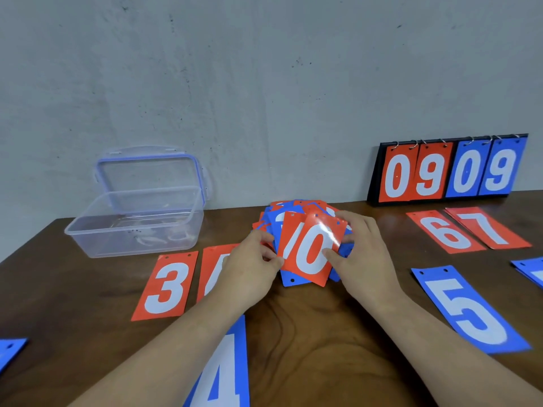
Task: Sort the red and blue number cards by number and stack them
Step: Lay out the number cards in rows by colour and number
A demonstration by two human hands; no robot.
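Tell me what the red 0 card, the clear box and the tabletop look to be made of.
Red 0 card: thin glossy plastic or laminated sheet; a white glare streak crosses it. Clear box: transparent, slightly cloudy plastic; you see straight through its walls. Tabletop: dark wood or wood-look veneer with a satin finish; swirling grain shows.

Pretty even, soft light, a glare streak on the red 0 card [316, 248] mid-frame, wide-angle bending at the edges, slightly soft overall.
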